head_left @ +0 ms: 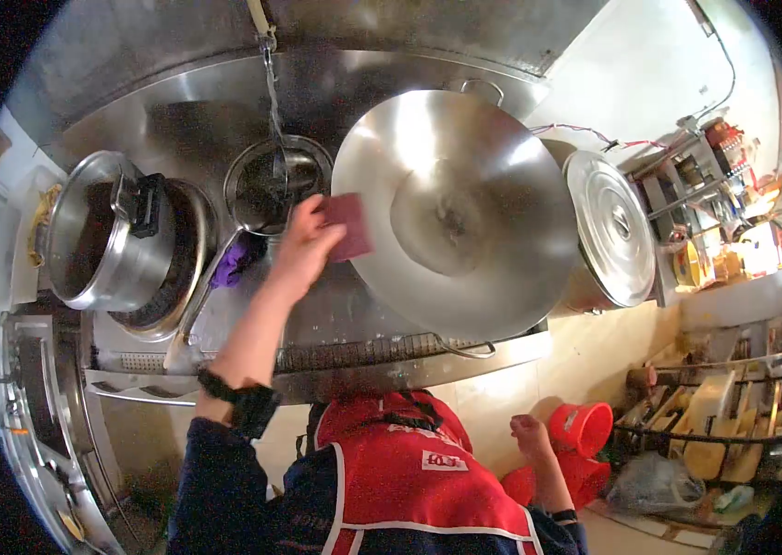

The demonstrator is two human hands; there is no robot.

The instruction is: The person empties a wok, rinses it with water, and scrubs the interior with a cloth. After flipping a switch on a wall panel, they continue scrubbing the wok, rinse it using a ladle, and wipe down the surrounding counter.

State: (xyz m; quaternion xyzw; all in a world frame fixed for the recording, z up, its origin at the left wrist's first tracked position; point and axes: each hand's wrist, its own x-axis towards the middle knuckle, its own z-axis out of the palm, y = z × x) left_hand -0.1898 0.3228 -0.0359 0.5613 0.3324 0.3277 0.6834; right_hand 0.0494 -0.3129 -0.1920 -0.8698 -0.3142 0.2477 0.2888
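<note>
So the left hand [303,242] has a maroon scouring pad [348,228] pinched between thumb and fingers, right at the left rim of the big steel wok [502,231]; can't tell if they're touching. Right hand [530,435] is off near the red bucket [582,428], curled into a loose fist. Water's running into the pot [262,218] left of the wok, with some purple cloth [231,265] just nearer than that pot.
</note>
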